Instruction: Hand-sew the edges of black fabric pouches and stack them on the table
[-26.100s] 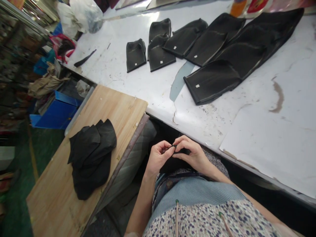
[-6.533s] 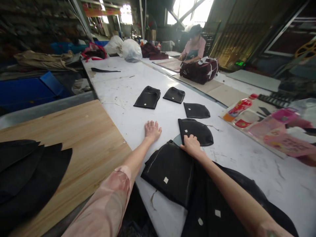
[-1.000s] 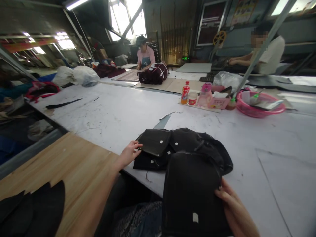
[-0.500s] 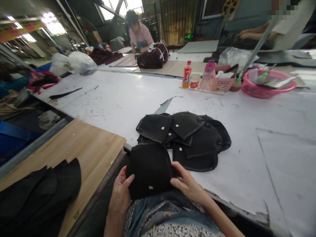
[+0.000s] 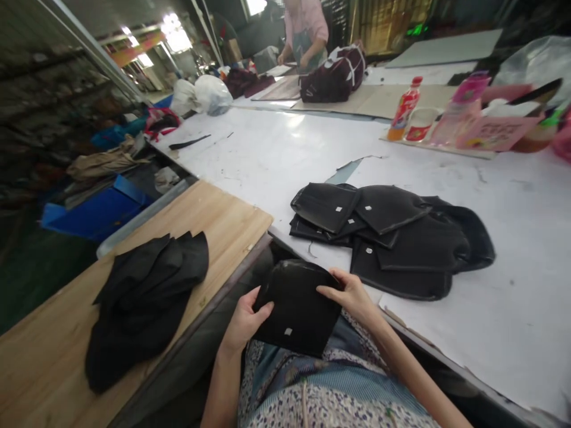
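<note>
Fingers of the left hand (image 5: 243,324) are closed on the left edge of a flat, round-topped black piece of soft-looking material (image 5: 298,303), thumb on its upper face; the right hand (image 5: 357,297), part curled, pinches its upper right edge likewise. Between the 2 hands it is held tilted above the wearer's lap, with 1 small pale square mark (image 5: 288,331) near its straight end. To handle it well, I'd judge, both grips should be even and light, so the edges lie flat unstretched and the mark stays uncovered.

To the right, an overlapping heap of pale-marked black pieces (image 5: 414,238) lies on the white-topped worktable (image 5: 267,157); to the left, a loose pile of matt black sheets (image 5: 147,303) rests on a pale wooden board (image 5: 232,220). Beyond, 1 co-worker in a pink top (image 5: 307,24) is at the far side.

Compared with 6.5 seconds ago, several marked pieces that lay apart now overlap; against 1 second ago, the left hand has left the heap and joined the right.
</note>
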Motion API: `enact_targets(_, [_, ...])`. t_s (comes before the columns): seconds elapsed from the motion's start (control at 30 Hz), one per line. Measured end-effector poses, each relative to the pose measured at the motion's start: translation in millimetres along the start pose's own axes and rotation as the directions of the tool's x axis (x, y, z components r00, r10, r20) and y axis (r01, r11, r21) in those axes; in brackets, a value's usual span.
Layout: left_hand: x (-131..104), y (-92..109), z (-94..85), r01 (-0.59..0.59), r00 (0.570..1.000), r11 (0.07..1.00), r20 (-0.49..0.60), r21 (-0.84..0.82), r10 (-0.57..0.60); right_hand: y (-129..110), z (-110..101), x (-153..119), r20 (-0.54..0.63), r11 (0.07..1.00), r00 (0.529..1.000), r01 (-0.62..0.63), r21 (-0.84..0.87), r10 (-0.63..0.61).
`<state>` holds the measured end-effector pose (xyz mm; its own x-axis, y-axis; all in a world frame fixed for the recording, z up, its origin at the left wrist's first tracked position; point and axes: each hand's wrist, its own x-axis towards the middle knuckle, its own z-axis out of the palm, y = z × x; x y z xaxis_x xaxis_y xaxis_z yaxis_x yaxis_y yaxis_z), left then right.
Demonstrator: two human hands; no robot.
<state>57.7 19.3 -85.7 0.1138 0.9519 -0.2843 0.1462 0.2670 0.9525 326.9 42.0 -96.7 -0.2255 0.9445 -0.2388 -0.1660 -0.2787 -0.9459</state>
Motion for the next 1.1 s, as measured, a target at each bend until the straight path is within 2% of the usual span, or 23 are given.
enact_targets(0.07, [-2.7,-0.4,-1.9,-0.031,0.999,0.998,-0.026,0.055,0.033,-1.6,5.5,3.1,0.024,0.997,1.000,0.012,-0.080,-0.010])
enact_targets(0.13, [-5.1,-2.0,-6.0,-0.040,0.997,0.998,-0.057,0.055,0.043,-0.5,8.7,5.4,-0.026,0.989,0.998,0.056,-0.134,-0.060])
enact_targets(0.2, [-7.0,-6.5,-12.0,-0.034,0.996,0.999,-0.085,0.033,0.037,3.4,11.5,6.3,-0.108,0.988,0.990,0.077,-0.131,-0.092])
enact_targets(0.27, [-7.8,-14.2,-18.6,-0.029,0.993,0.999,-0.116,0.018,0.031,9.7,15.4,5.3,-0.129,0.995,0.989,0.060,-0.082,-0.070])
enact_targets(0.37, [-7.1,-28.0,-26.1,-0.012,0.992,1.000,-0.128,-0.027,0.008,22.5,24.4,1.5,-0.025,0.995,0.999,-0.044,0.095,0.047])
enact_targets(0.5, [-7.0,-37.8,-31.5,-0.012,0.996,0.995,-0.088,-0.095,0.004,37.3,32.3,-1.2,0.087,0.906,0.966,-0.259,0.335,0.244])
enact_targets(0.57, [-8.5,-37.4,-34.6,-0.027,0.998,0.995,-0.063,-0.099,0.020,36.3,29.4,1.5,0.133,0.898,0.961,-0.273,0.346,0.241])
enact_targets(0.63, [-10.5,-34.7,-38.2,-0.038,0.999,0.996,-0.031,-0.085,0.036,27.0,23.2,8.2,0.208,0.940,0.964,-0.219,0.261,0.167])
enact_targets(0.73, [-12.2,-28.5,-42.0,-0.062,0.998,0.998,0.001,0.014,0.062,2.0,16.4,24.0,0.294,0.995,0.951,-0.092,-0.039,0.100])
enact_targets(0.83, [-10.3,-19.6,-41.6,-0.074,0.997,0.990,0.035,0.122,0.070,-22.7,21.1,41.2,0.340,0.927,0.936,0.043,-0.373,0.094])
enact_targets(0.9, [-8.0,-12.1,-39.5,-0.085,0.994,0.983,0.075,0.164,0.074,-33.3,29.7,50.2,0.373,0.850,0.926,0.152,-0.505,0.057])
enact_targets(1.0, [-5.9,-2.2,-37.2,-0.114,0.989,0.969,0.118,0.221,0.090,-38.5,42.9,56.3,0.424,0.809,0.906,0.241,-0.537,0.011])
enact_targets(1.1, [-7.8,-2.3,-40.8,-0.149,0.985,0.921,0.141,0.360,0.104,-35.7,44.9,52.1,0.432,0.890,0.900,0.153,-0.429,0.053])
